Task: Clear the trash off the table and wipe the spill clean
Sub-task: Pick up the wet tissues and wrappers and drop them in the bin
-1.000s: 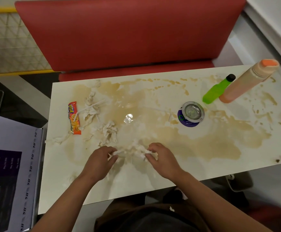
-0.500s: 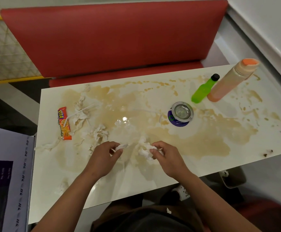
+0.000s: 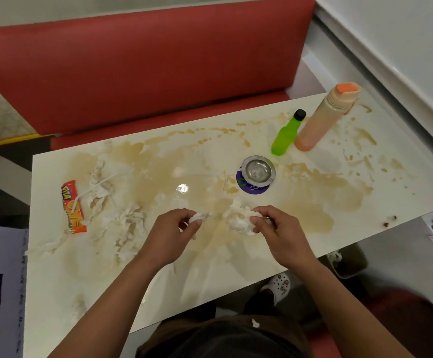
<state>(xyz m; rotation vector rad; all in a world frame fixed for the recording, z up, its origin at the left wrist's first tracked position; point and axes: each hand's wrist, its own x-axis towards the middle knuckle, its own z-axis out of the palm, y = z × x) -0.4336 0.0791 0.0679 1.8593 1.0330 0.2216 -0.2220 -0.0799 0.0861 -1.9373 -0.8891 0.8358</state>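
left hand (image 3: 170, 235) pinches small tissue wad (image 3: 199, 216) | right hand (image 3: 278, 229) grips larger tissue clump (image 3: 238, 220) | both nearside of ashtray (image 3: 259, 169)

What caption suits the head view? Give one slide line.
Both hands, left and right, grip soggy tissue wads over a brown spill on the table.

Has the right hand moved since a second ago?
Yes. The right hand, holding tissue, shifted right, from left of the ashtray to directly in front of it.
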